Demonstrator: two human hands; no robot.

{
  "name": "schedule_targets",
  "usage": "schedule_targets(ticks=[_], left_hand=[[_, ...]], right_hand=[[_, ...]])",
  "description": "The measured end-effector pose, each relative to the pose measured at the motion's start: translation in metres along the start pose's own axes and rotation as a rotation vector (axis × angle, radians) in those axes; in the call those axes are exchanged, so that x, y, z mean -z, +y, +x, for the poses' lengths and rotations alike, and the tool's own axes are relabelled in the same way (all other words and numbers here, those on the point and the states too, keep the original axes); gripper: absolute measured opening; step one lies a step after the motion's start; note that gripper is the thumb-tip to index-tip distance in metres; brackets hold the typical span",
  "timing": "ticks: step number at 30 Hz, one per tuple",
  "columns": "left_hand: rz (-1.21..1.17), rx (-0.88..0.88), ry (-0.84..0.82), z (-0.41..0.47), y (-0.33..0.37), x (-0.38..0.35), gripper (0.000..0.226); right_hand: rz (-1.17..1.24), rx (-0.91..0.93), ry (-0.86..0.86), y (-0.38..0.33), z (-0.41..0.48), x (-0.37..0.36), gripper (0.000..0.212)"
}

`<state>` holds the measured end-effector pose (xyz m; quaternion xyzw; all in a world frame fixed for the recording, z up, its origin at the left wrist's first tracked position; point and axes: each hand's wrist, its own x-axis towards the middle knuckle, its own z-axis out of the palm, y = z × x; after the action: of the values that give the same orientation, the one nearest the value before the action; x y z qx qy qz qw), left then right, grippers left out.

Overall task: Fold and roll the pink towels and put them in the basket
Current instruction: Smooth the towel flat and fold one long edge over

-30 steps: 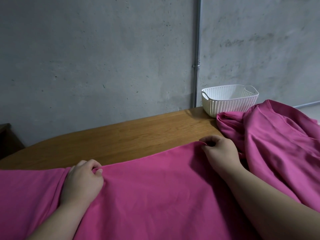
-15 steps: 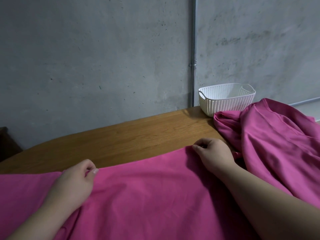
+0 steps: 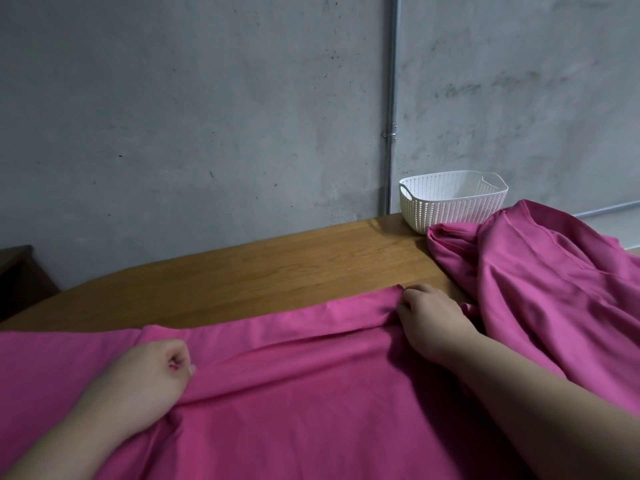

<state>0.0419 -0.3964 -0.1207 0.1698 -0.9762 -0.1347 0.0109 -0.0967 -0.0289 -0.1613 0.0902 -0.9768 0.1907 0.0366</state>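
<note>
Towel: the pink towel (image 3: 294, 393) lies spread on the desk (image 3: 277, 271), its far edge turned over.
Left hand (image 3: 152, 372): pinching the cloth.
Right hand (image 3: 429, 317): fingers curled, gripping the fold's end.
Advice: probably pull both ends evenly, so the fold comes out straight.
Basket (image 3: 450, 202): at the far right, touching the heaped towel (image 3: 536, 289).

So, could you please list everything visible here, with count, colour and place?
spread towel: one, pink, on the table's near part, far edge turned over
towel heap: one heap, pink, at right, in front of the basket; number of towels unclear
basket: one, white, far right of the table, by the wall
table: one, brown wood, under the towels
wall: one, grey concrete, behind the table
pipe: one, grey metal, upright on the wall
dark furniture: one, dark brown, far left
left hand: one, pinches the spread towel
right hand: one, grips the towel's turned edge
</note>
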Motion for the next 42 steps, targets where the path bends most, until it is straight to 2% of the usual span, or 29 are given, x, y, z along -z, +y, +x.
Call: schedule_targets(ticks=[4,8,12,16,21,25,29,34,36,39,42], left_hand=[[0.072,0.042,0.056,0.019,-0.004,-0.003,0.023],[0.088,0.046,0.079,0.042,-0.003,-0.012,0.024],[0.099,0.039,0.090,0.058,0.003,-0.019,0.023],[0.093,0.013,0.156,0.060,0.008,-0.030,0.024],[-0.010,0.023,0.277,0.052,0.007,-0.041,0.022],[-0.026,0.016,0.288,0.051,0.007,-0.040,0.018],[0.005,0.025,0.275,0.053,0.004,-0.041,0.021],[0.049,0.024,0.166,0.073,0.014,-0.034,0.027],[0.042,0.007,0.186,0.076,0.021,-0.038,0.027],[0.031,-0.006,0.302,0.076,0.023,-0.049,0.024],[-0.048,0.029,0.334,0.080,0.017,-0.052,0.024]], right_hand=[[-0.022,-0.109,0.025,-0.012,0.011,0.005,0.026],[0.057,-0.191,0.073,-0.021,0.026,0.004,0.021],[0.188,-0.183,0.108,-0.017,0.034,0.002,0.014],[0.175,-0.184,0.178,-0.011,0.039,0.003,0.013],[0.171,-0.190,0.180,-0.010,0.046,-0.001,0.010],[0.119,-0.219,0.177,-0.011,0.050,-0.003,0.028],[0.085,-0.230,0.155,-0.013,0.056,0.000,0.019],[0.065,-0.270,0.165,-0.013,0.071,0.000,0.022],[0.008,-0.261,0.189,-0.012,0.074,-0.001,0.021],[-0.246,-0.173,0.223,-0.013,0.075,-0.007,0.024],[-0.451,-0.140,0.156,-0.024,0.077,-0.005,0.027]])
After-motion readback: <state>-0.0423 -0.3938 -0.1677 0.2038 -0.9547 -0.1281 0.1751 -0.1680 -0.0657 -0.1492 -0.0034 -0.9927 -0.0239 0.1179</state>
